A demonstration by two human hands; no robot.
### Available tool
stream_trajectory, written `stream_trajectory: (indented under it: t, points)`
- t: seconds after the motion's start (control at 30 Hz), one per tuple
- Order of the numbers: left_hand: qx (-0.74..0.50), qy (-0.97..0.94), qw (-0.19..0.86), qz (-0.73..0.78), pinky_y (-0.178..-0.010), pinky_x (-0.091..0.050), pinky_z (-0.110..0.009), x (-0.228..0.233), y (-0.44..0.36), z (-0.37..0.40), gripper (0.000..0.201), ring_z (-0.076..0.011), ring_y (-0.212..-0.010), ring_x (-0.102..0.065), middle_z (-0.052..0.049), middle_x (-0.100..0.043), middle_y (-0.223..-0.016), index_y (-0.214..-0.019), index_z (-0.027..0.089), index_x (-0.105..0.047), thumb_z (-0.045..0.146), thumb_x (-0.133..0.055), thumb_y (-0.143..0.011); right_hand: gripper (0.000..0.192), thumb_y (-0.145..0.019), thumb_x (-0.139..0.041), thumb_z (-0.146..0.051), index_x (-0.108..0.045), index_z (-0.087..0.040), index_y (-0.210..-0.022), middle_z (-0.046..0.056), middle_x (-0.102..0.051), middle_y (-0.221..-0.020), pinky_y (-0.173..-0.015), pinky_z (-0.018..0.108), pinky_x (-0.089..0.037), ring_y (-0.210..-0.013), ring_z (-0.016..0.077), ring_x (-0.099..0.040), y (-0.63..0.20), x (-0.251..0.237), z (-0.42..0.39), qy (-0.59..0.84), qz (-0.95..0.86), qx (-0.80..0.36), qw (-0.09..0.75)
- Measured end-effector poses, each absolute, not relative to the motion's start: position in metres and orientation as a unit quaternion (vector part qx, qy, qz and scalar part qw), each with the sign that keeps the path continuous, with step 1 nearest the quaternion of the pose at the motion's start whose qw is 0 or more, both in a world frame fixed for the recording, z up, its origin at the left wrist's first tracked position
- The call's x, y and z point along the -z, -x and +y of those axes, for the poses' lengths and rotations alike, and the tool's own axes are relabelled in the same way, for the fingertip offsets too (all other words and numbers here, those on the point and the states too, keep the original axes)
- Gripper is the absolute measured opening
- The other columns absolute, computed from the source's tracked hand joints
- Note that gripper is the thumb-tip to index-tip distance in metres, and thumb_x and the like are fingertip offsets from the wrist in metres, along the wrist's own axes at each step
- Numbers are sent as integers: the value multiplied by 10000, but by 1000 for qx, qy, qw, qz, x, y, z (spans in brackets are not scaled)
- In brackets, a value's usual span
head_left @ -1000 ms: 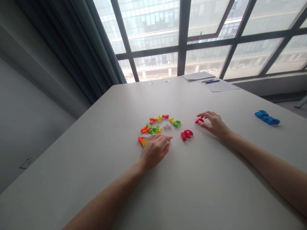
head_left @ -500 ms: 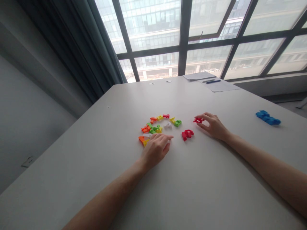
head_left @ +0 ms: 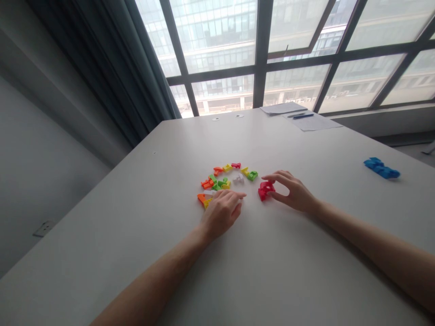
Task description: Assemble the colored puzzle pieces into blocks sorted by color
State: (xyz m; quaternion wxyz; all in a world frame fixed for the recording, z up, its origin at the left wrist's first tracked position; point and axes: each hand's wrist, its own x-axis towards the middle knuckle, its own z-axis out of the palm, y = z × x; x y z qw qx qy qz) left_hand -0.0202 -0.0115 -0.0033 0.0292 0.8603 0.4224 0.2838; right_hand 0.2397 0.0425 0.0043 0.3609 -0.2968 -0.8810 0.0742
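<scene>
Far left on the white counter [head_left: 142, 253], the left hand [head_left: 222, 212] lies palm down with its fingers [head_left: 238, 196] loosely stretched and holding nothing, the tips just beside the near edge of a scatter of small plastic pieces [head_left: 224, 180] in orange, green, yellow and white, with one small red bit at the far side; an orange and yellow piece [head_left: 203, 199] sits just left of the knuckles. To the right of that scatter, set a little apart, is the red cluster [head_left: 265, 190], a chunky, glossy lump that seems made of two or more interlocking parts, though how they mesh is too small to tell. The right hand [head_left: 294, 194] arches over it from the right, fingers [head_left: 272, 177] curled around it and touching it on the far and near sides, so the step in hand looks like fitting red parts together where they lie. The next move probably calls for a firm, small pinch and a careful line-up, since such light pieces would skid on the smooth top. Far right lies a blue cluster [head_left: 381, 168], well apart from both hands, and papers with a pen [head_left: 302, 116] rest at the far edge by the window
</scene>
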Motion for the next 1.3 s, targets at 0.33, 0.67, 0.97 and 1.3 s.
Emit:
stream_trajectory:
  t: [0.33,0.67,0.97,1.3]
  points:
    - [-285,-873,-5,395,-938,-464,-408,0,21,-14,330,-237,-1076,-598,-80,-648,-1157,-1156,210,-566,412,-594,-897,325,-872,-639,-372,-548,-233,-1151,58,-703,-954,-859,360,-443,-889,198,-637,-220,-6,24,237,-903,-64,352]
    - [-290,-883,-13,369,-881,-467,-379,-5,18,-15,182,-203,-952,-617,-71,-678,-1050,-1029,204,-613,343,-558,-926,304,-859,-655,-376,-568,-250,-1121,40,-712,-957,-864,355,-432,-872,182,-638,-215,-3,24,208,-916,-43,341]
    - [-291,-872,-12,393,-897,-474,-376,1,20,-14,153,-205,-1001,-606,-62,-654,-1107,-1055,209,-603,268,-517,-942,264,-910,-559,-298,-538,-234,-1165,77,-659,-959,-836,391,-468,-889,218,-611,-237,-7,41,324,-851,-54,409]
    - [-286,-872,-6,398,-893,-481,-380,3,21,-13,143,-209,-1006,-615,-58,-651,-1106,-1031,209,-605,207,-499,-935,89,-862,-574,-276,-564,-226,-935,69,-626,-938,-834,378,-476,-904,224,-577,-260,-12,57,308,-890,-124,314]
